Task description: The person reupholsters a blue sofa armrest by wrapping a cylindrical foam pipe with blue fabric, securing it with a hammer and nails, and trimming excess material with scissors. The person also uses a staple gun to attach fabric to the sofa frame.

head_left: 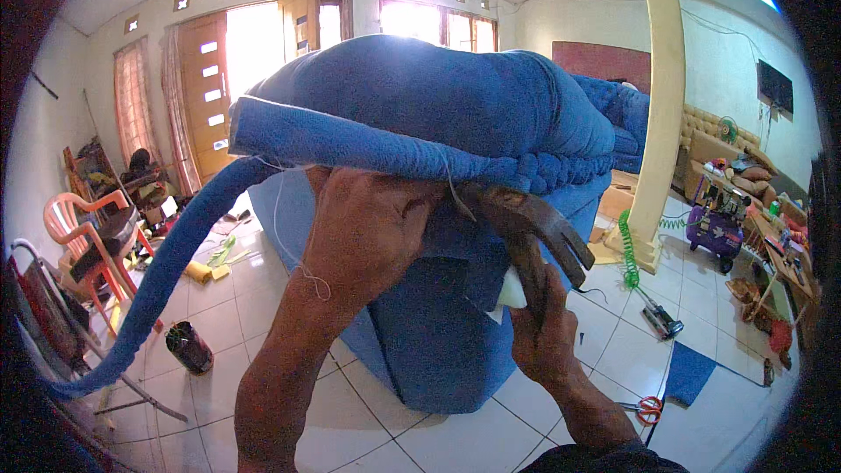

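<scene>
Left hand (372, 223) partly hidden under blue roll (350, 138), grip unclear; right hand (543, 333) around hammer (527, 221).

The left hand (372, 219) sits higher — fingertips hidden. The right hand (541, 324) is lower — fingers curled, forearm (596, 407) slanting inward.

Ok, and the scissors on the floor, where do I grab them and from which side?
I'd take the scissors by their red-orange handles, reaching down from above on the right. They appear to lie flat, with the finger loops at the end nearer the blue fabric piece, while the blades point left, toward your right forearm.
</scene>
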Motion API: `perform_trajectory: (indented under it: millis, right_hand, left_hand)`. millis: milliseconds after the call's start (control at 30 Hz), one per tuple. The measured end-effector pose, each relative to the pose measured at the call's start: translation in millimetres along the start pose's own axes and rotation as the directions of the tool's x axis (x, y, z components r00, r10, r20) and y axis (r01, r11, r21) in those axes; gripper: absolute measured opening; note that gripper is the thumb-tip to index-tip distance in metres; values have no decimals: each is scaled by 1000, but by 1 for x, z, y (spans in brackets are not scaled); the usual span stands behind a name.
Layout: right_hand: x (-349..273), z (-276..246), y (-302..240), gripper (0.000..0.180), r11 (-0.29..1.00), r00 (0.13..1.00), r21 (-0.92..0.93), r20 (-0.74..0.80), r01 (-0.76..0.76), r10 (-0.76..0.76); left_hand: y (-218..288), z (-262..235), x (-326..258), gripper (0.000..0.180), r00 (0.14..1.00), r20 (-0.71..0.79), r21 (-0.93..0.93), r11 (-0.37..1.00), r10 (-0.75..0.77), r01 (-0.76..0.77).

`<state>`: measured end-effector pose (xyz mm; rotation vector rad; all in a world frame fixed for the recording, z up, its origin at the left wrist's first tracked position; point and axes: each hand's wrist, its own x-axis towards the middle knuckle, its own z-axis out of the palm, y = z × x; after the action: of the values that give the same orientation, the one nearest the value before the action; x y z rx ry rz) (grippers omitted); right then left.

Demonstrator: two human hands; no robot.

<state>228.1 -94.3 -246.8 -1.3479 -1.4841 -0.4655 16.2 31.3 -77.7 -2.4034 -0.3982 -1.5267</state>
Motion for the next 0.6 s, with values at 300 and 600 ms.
perform_trajectory:
  millis: [300,600]
  right_hand:
    - [10,-7,-20,59,996,997,-76,53,-44,48]
    - [5,-10,-18,64,998,991,19,-120,63,-60]
  left_hand:
    - [-4,4,-5,17,999,-41,-31,1000,-4,2]
    - [-1,14,-11,18,984,-148,-82,992,-103,92]
